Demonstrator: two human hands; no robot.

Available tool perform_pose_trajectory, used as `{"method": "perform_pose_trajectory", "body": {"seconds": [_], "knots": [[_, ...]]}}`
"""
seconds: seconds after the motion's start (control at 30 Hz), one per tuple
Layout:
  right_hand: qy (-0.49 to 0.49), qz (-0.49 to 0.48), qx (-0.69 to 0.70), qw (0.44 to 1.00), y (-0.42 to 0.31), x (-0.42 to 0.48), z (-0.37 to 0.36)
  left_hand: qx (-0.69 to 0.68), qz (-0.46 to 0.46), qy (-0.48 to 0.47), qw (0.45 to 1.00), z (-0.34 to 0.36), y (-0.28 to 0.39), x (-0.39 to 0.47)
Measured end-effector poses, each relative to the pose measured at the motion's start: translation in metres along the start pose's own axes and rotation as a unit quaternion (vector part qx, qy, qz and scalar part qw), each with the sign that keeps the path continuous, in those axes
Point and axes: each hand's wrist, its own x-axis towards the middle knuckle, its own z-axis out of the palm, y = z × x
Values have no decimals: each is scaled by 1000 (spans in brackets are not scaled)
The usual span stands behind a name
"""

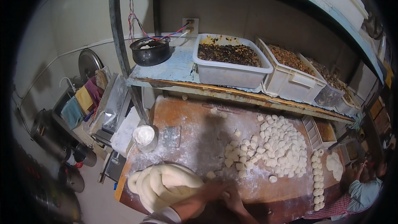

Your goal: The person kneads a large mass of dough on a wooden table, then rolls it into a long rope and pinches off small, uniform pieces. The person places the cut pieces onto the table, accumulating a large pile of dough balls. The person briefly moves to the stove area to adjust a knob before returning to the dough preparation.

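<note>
At the table's near edge my left hand (pixel 214 190) and my right hand (pixel 232 200) are close together. A small piece of dough (pixel 226 194) shows between them, pinched in the fingers of my right hand. My left hand is blurred, and whether it also grips the dough cannot be seen. Left of the hands lies a large coiled mass of dough (pixel 169 182), partly behind my left forearm. Many small cut dough pieces (pixel 284 149) are heaped on the floured wooden table (pixel 192 115) to the right. A lone piece (pixel 211 175) lies just above my left hand.
A tub of flour (pixel 144 137) stands at the table's left edge, near a flat scraper (pixel 172 136). Above runs a shelf (pixel 183 65) with a dark pot (pixel 150 51) and a white tub of filling (pixel 231 71). A row of dough balls (pixel 317 180) and a co-worker (pixel 360 193) are at right.
</note>
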Motion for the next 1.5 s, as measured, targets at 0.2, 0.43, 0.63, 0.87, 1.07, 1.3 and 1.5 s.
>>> {"method": "perform_pose_trajectory", "body": {"seconds": [0.2,0.43,0.63,0.87,1.07,1.3,1.5], "knots": [[171,273,242,915,0,20,13,68,-120,56,989,-1,33,18],[15,228,39,973,-59,-5,-21,-8,-104,111,988,-14,47,0],[27,100,174,979,-85,33,-45,-56,-87,25,994,26,-1,12],[146,131,183,963,1,15,28,-70,-149,-53,985,-45,20,11],[141,188,129,964,0,9,33,70,-113,148,980,14,30,-5],[59,109,39,992,-148,16,-53,90,-164,48,981,15,11,-4],[0,17,21,1000,-74,27,6,-31,-126,-75,989,-66,-13,-17]]}}
